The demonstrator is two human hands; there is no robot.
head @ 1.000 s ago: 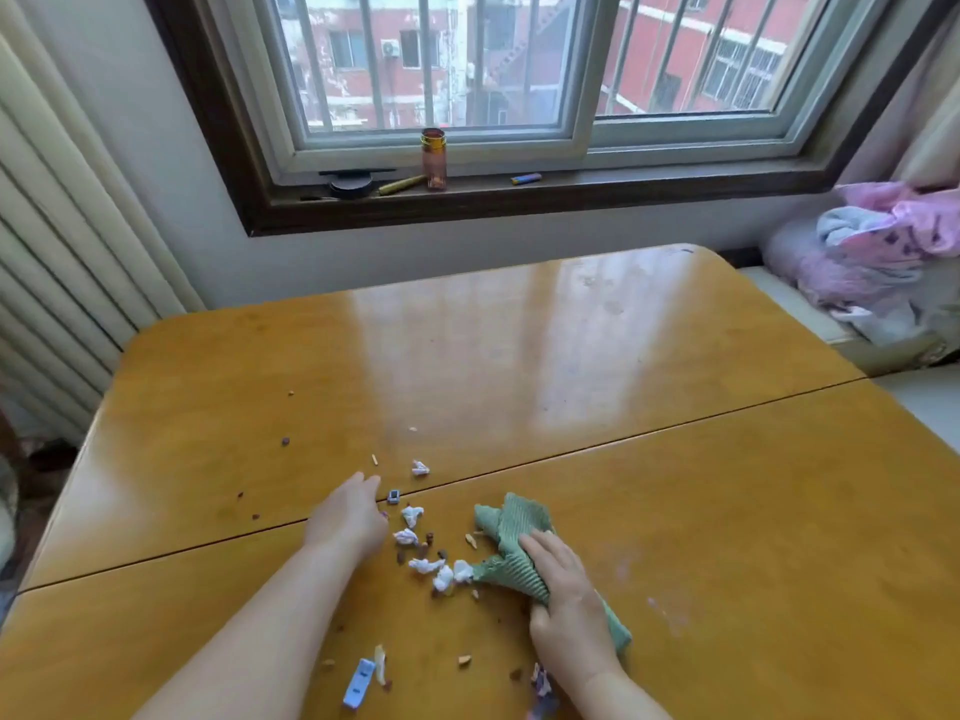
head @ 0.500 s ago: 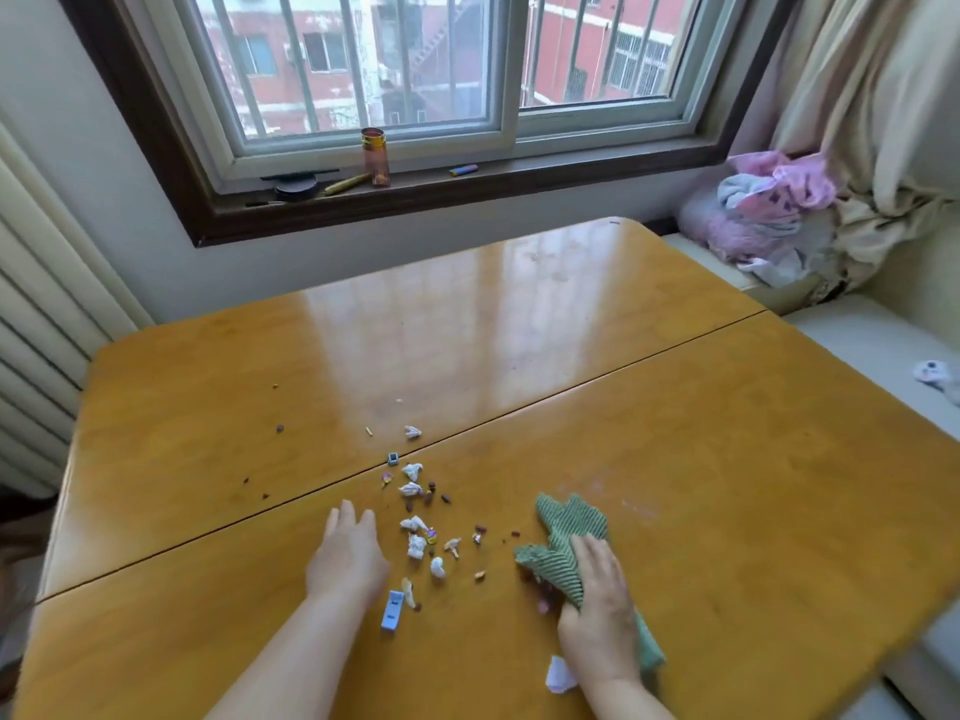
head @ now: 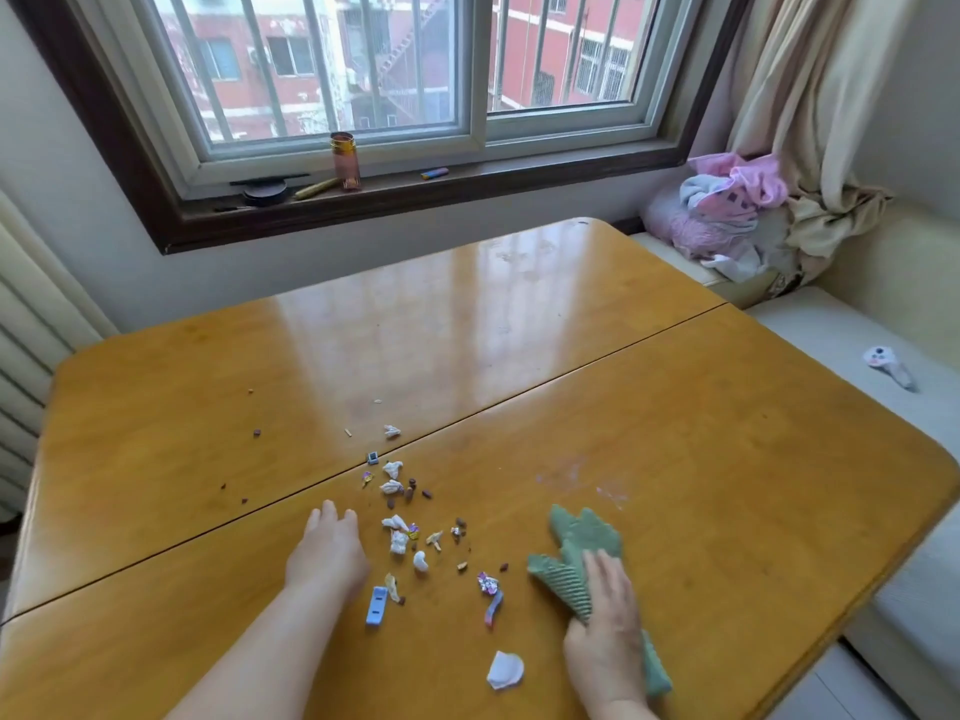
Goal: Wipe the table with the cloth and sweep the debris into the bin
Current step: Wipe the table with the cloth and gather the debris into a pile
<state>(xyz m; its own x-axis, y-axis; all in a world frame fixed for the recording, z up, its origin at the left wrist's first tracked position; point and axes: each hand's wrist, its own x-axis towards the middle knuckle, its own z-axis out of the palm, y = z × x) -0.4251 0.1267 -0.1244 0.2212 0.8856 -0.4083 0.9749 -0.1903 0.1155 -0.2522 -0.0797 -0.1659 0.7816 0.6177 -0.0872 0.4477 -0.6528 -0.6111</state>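
Note:
A green ribbed cloth (head: 576,550) lies on the glossy wooden table (head: 675,433) near its front right. My right hand (head: 605,631) presses flat on the cloth's near part and holds it. Left of the cloth lies scattered debris (head: 405,532): white paper scraps, brown bits, foil wrappers, a blue clip (head: 376,605) and a white petal-like scrap (head: 505,669). My left hand (head: 327,550) rests palm down on the table at the left edge of the debris, fingers together, holding nothing. No bin is in view.
A seam (head: 519,402) runs across the table between its two leaves. A few crumbs (head: 256,433) lie further left. A cream bench (head: 831,335) with a pile of pink clothes (head: 727,220) stands right of the table. Small items sit on the windowsill (head: 467,184).
My right hand slid the cloth to the right, away from the debris pile. The debris now lies spread out between both hands. The view turned right, and the left hand moved nearer.

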